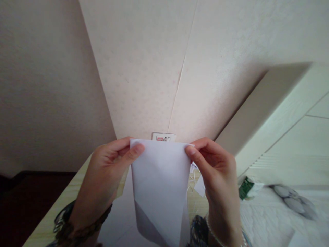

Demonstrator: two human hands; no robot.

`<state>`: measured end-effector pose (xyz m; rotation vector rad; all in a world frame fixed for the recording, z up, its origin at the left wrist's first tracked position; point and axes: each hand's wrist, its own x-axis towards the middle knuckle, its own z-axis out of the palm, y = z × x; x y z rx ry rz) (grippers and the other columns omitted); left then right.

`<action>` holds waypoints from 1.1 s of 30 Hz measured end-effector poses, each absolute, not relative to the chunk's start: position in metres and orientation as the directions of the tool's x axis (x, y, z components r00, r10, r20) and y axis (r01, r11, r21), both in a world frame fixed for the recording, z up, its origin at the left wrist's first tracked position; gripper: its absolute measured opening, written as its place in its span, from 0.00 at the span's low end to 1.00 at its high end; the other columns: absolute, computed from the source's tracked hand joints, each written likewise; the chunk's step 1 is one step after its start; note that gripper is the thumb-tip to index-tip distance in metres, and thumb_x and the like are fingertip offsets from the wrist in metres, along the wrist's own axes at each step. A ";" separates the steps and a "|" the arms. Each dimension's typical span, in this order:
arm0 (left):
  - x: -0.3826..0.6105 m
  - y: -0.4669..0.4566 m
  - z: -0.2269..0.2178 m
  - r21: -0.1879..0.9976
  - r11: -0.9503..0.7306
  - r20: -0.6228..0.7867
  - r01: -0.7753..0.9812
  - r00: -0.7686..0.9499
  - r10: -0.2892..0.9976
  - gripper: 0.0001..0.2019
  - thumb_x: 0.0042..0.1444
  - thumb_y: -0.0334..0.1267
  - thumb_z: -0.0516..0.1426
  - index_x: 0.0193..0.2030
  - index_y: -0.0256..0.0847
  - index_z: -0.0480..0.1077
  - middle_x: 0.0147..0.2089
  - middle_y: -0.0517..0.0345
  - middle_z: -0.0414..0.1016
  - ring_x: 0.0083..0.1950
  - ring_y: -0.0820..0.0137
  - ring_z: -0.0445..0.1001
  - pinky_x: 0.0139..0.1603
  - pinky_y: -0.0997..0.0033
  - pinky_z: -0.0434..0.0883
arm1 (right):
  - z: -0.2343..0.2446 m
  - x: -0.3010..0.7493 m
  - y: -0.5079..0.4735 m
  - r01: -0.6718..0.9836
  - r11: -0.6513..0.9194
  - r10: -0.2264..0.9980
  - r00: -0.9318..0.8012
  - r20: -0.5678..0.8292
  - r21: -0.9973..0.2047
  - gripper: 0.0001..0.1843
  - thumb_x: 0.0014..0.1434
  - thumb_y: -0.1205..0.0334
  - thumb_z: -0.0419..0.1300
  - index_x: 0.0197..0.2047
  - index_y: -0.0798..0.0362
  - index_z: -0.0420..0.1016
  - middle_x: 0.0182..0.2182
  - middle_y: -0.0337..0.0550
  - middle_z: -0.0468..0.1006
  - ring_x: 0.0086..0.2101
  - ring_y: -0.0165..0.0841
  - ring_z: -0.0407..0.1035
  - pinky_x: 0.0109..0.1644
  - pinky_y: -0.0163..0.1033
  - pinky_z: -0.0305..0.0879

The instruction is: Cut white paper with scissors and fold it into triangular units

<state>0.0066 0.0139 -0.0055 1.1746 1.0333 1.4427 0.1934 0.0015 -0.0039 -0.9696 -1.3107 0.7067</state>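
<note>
A folded white sheet of paper (pixel 160 185) is held upright in front of me, tapering toward the bottom with a diagonal fold near its lower left. My left hand (pixel 108 171) pinches its top left corner between thumb and fingers. My right hand (pixel 216 175) pinches the top right corner the same way. Both wrists wear bead bracelets.
A pale wooden tabletop (pixel 53 219) lies below, against a beige wall with a power socket (pixel 163 137). Small paper scraps (pixel 199 185) lie behind the sheet. A white headboard (pixel 277 109) and bedding with a green-and-white packet (pixel 248 187) are at right.
</note>
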 end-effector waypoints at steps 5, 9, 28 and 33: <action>0.007 0.014 -0.004 0.966 -0.181 0.169 -0.187 -0.079 0.982 0.05 0.52 0.39 0.65 0.28 0.42 0.79 0.22 0.65 0.77 0.24 0.73 0.72 0.25 0.79 0.67 | -0.002 0.193 0.002 0.122 0.445 0.876 0.149 0.460 -0.887 0.10 0.59 0.63 0.66 0.26 0.50 0.76 0.20 0.32 0.75 0.23 0.26 0.68 0.25 0.32 0.60; 0.007 0.014 -0.004 0.961 -0.218 0.198 -0.169 -0.128 0.972 0.01 0.50 0.36 0.67 0.29 0.43 0.82 0.22 0.66 0.78 0.24 0.74 0.71 0.26 0.80 0.67 | -0.002 0.193 0.002 0.131 0.436 0.882 0.133 0.451 -0.890 0.10 0.59 0.63 0.65 0.26 0.50 0.75 0.20 0.32 0.75 0.23 0.26 0.68 0.26 0.31 0.60; 0.005 0.015 -0.005 0.958 -0.231 0.206 -0.172 -0.154 0.966 0.06 0.54 0.35 0.64 0.27 0.42 0.79 0.24 0.66 0.78 0.28 0.75 0.72 0.30 0.82 0.67 | -0.001 0.198 0.002 0.165 0.433 0.888 0.090 0.451 -0.886 0.11 0.60 0.62 0.64 0.26 0.51 0.74 0.20 0.32 0.73 0.23 0.26 0.66 0.26 0.33 0.58; 0.003 0.014 -0.006 0.959 -0.252 0.233 -0.132 -0.148 0.961 0.06 0.55 0.35 0.64 0.27 0.43 0.79 0.24 0.66 0.78 0.29 0.75 0.72 0.30 0.82 0.67 | 0.000 0.198 0.002 0.174 0.432 0.888 0.089 0.451 -0.885 0.11 0.60 0.62 0.64 0.26 0.50 0.74 0.19 0.31 0.73 0.23 0.26 0.65 0.26 0.32 0.57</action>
